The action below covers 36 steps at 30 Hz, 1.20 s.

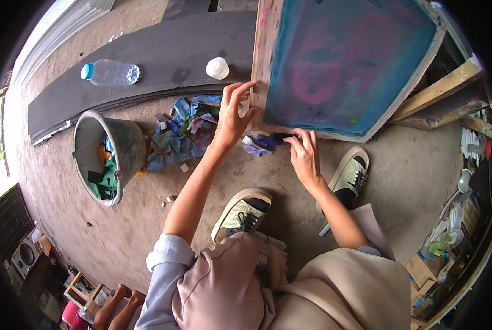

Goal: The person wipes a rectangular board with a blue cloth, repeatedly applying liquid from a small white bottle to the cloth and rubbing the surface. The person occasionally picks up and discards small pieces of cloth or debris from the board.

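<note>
A silkscreen frame point(261, 55) with a wooden border stands tilted in front of me. Its blue mesh point(334, 66) carries pinkish printed shapes. At the frame's left edge, my left hand point(232, 121) has its fingertips and thumb bent against the wood. My right hand point(305, 155) closes its curled fingers at the lower edge. Right by those fingers, a dark blue cloth scrap point(265, 142) lies partly against the frame. Whether the fingers also pinch that scrap, I cannot tell. More blue and multicoloured rags point(183, 132) are heaped to the left of my left hand.
A grey bucket point(131, 151) with coloured cloths lies tipped at the left. Dark flat sheets point(163, 49) bear a clear bottle point(114, 72) and a white container point(217, 68). Wooden frames point(444, 91) stand at the right. My shoes point(245, 214) are below, and another person's legs point(119, 311) show lower left.
</note>
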Motion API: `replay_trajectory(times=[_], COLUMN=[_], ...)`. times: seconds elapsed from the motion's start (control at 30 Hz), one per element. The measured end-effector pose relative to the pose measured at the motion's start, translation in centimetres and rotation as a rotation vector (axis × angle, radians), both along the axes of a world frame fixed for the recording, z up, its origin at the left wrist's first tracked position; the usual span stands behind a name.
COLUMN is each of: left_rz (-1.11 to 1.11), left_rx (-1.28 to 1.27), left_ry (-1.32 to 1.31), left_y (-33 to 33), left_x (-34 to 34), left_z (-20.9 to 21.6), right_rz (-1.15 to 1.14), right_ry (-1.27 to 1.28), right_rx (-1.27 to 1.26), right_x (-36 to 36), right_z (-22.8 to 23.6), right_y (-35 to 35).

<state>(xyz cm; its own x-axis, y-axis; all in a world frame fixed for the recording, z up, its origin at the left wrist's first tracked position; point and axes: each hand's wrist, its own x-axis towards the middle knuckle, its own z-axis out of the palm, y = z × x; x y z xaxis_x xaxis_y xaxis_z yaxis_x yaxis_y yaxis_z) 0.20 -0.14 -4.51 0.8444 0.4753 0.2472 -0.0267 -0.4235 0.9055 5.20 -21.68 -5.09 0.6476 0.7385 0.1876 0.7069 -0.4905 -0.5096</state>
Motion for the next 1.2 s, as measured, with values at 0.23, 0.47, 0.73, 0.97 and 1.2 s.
replay_trajectory(times=[0.23, 0.47, 0.73, 0.97, 1.2], left_rz=[0.056, 0.049, 0.065, 0.093, 0.119], left_rx=[-0.053, -0.118, -0.087, -0.116, -0.105], left_ry=[0.056, 0.055, 0.032, 0.055, 0.012], left_y=[-0.8, -0.8, -1.1, -0.8, -0.8], left_x=[-2.7, -2.6, -1.8, -1.5, -1.3], left_z=[-1.5, -1.3, -0.4, -0.3, -1.0], right_rz=[0.054, -0.228, -0.529, 0.134, 0.371], right_ry=[0.209, 0.553, -0.369, -0.24, -0.553], right_rx=[0.074, 0.348, 0.486, 0.136, -0.156], right_x=[-2.8, -1.3, 11.9, 6.8, 12.1], right_z=[-1.4, 1.4, 7.2, -1.9, 1.5], right_y=[4.1, 3.6, 2.1, 2.6, 2.0])
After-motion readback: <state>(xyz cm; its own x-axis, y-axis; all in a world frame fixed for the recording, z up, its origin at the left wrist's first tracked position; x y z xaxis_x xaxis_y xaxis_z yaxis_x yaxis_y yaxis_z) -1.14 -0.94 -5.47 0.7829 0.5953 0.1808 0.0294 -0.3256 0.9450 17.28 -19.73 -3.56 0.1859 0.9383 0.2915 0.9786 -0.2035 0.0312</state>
